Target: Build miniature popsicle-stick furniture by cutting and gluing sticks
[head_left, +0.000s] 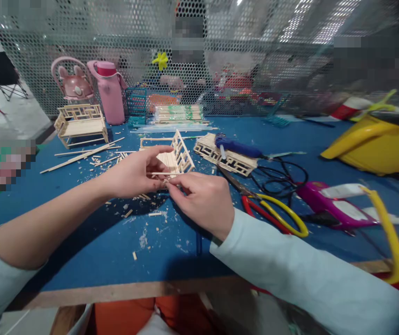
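Note:
A miniature wooden bench [182, 153] made of thin sticks, with a lattice side panel standing up, is between my hands at mid-table. My left hand [133, 171] curls around its near left part, thumb low and forefinger raised, and hides much of the frame. At the front edge, the thumb and forefinger of my right hand [204, 197] are pinched together close to the left fingertips. Whatever is in that pinch is too small to make out. Cut stick pieces [155, 214] and crumbs lie beneath and around both hands.
A finished miniature bench [83, 126] and pink bottle [111, 95] stand back left, near long sticks [81, 157]. On the right are a lattice piece [225, 156] under a blue glue gun [237, 146], scissors [276, 211], a purple tool [339, 207], cables and a yellow container [381, 144].

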A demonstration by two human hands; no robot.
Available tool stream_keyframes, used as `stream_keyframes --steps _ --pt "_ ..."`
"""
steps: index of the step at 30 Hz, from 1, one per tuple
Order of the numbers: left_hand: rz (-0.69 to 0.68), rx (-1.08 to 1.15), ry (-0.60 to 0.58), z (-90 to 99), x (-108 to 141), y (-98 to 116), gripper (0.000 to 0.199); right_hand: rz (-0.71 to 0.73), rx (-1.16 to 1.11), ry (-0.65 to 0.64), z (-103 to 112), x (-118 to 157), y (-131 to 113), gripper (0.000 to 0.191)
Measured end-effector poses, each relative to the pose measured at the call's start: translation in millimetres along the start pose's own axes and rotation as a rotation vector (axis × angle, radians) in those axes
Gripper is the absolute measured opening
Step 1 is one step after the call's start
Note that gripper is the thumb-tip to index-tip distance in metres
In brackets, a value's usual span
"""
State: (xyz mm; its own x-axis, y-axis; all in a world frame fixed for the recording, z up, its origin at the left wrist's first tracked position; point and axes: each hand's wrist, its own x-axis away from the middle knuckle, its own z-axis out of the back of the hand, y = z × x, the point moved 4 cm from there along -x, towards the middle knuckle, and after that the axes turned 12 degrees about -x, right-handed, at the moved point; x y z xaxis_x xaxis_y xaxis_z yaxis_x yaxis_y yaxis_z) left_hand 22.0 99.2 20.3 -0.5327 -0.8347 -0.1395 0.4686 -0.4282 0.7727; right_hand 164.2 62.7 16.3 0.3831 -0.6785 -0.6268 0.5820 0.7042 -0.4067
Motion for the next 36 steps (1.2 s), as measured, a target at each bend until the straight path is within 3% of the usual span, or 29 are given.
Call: stream_keyframes --steps 6,13,27,31,36 --pt "0.033 0.091 0.005 2.9 0 -1 0.071 -0.067 0.111 0.0 -2 -5 -1 0.017" --pt "0.034 0.072 0.071 0.0 2 -1 0.057 -0.027 0.154 0.014 -1 -5 -3 0.019" --pt "-0.029 -0.088 0.199 -1.5 8 0 0.041 -0.093 0.171 0.017 2 8 8 0.019" --pt "-0.029 -0.108 0.202 -0.7 8 -1 0.043 -0.219 -0.008 -0.07 -5 8 15 0.023" --pt "-0.036 -0.138 0.223 -1.0 9 -1 0.042 -0.511 -0.578 -0.145 -17 9 21 0.033"
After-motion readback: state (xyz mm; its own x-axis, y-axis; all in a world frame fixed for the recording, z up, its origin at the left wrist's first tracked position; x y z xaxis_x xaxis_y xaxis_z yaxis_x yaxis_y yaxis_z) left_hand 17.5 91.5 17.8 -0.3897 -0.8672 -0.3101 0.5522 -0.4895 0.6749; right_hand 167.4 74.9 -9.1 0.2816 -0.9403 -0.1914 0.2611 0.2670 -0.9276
